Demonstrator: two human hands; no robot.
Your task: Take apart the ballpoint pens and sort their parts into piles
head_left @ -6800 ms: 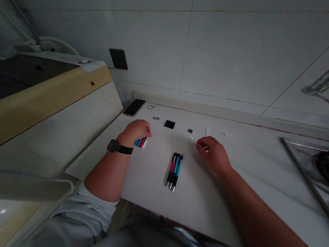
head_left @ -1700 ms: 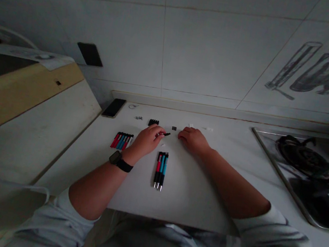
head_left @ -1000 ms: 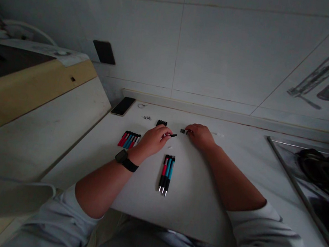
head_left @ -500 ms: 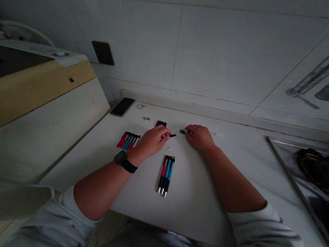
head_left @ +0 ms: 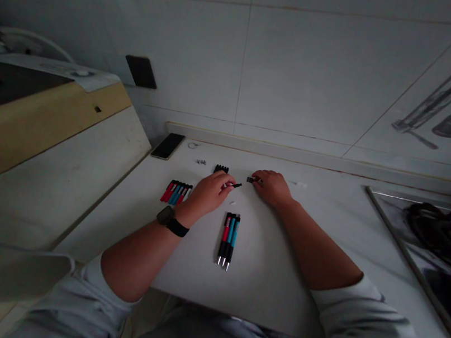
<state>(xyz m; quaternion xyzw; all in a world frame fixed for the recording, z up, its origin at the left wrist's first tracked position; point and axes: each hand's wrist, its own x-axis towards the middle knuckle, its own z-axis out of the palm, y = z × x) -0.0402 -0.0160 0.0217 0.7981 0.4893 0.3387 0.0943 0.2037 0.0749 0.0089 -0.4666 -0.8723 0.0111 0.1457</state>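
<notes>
My left hand (head_left: pixel 212 191) is closed in a pinch on a slim black pen part (head_left: pixel 237 185), which points to the right. Just across from it, my right hand (head_left: pixel 272 187) rests low on the counter, its fingers bent together at a group of small dark pieces (head_left: pixel 250 179); what is between the fingertips is hidden. Black pen parts (head_left: pixel 221 168) lie in a row behind my left hand. A tiny white piece (head_left: pixel 233 203) sits between the hands. Nearer me lie three pens (head_left: pixel 228 240), one red and two blue, side by side with metal tips towards me.
Several red, blue and white pen barrels (head_left: pixel 176 193) lie by my left wrist. Small metal bits (head_left: pixel 201 162), a phone (head_left: pixel 168 146) and a thin ring (head_left: pixel 193 145) are at the back left. Thin clear pieces (head_left: pixel 300 184) lie beyond my right hand. A stove (head_left: pixel 430 245) borders the right.
My right hand has shifted very slightly to the left over the small dark pieces. My left hand keeps its hold on the black pen part.
</notes>
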